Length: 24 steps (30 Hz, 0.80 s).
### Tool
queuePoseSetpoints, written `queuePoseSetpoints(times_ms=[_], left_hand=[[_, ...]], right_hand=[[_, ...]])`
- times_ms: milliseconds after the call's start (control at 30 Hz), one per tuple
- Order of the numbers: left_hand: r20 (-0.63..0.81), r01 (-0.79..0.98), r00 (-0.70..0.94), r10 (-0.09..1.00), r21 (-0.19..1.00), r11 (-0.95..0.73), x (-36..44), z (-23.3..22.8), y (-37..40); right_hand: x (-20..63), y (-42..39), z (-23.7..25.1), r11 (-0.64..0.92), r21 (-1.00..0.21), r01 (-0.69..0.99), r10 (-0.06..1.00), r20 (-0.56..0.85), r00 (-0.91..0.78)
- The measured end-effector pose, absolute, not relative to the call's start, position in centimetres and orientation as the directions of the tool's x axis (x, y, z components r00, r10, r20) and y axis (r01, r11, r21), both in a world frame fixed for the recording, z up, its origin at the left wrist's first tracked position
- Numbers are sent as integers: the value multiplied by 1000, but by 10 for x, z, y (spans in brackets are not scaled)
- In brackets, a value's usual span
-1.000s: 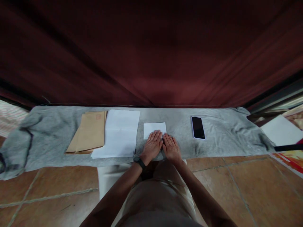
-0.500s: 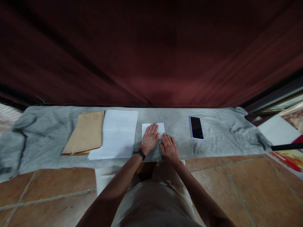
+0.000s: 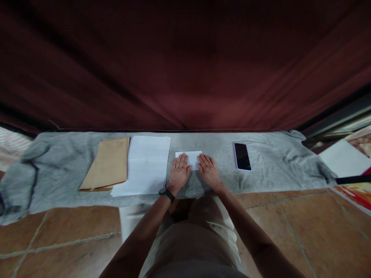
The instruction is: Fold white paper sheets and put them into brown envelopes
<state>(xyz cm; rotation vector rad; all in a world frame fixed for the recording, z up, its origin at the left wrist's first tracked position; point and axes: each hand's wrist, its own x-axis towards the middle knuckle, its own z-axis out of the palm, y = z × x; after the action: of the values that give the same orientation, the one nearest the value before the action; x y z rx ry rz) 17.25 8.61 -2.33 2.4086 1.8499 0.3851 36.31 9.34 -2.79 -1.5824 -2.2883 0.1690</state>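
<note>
A small folded white paper (image 3: 192, 158) lies on a grey cloth (image 3: 266, 173) spread over the floor. My left hand (image 3: 178, 173) rests flat with its fingers on the paper's left part. My right hand (image 3: 209, 172) lies flat on the paper's right part, fingers spread. Both palms press down and grip nothing. A dark watch (image 3: 166, 194) sits on my left wrist.
A stack of white sheets (image 3: 145, 164) and brown envelopes (image 3: 108, 164) lie to the left on the cloth. A black phone (image 3: 242, 156) lies to the right. A dark red curtain (image 3: 185, 65) hangs behind. More paper (image 3: 343, 158) sits far right; tiled floor (image 3: 304, 231) lies in front.
My hands have moved apart and forward over the paper; the right hand now lies on its right part, the left on its left part. The paper shows smaller than before.
</note>
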Motion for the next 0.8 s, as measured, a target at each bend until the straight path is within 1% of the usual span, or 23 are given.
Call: queuePoseSetpoints(times_ms=[233,367,533,667,800], left_hand=[[151,940,242,958,208,-271,172,-21,86],[144,939,241,960,217,-268,172,-20,86],[153,936,237,959,231,-268,173,-22,85],[141,944,227,964,212,-253,176,-22,85],[124,936,271,955,196,-291,180,-20,84]], right_hand=[[362,120,-26,372,-281,885,923,215,-320],[362,122,-26,367,-273,889,925,207,-318],[360,98,-28,387,-265,883,917,212,-339],[358,71,-28,414,-252,874,905,215,-367],[357,54,-26,418,-241,876,904,209,-374]])
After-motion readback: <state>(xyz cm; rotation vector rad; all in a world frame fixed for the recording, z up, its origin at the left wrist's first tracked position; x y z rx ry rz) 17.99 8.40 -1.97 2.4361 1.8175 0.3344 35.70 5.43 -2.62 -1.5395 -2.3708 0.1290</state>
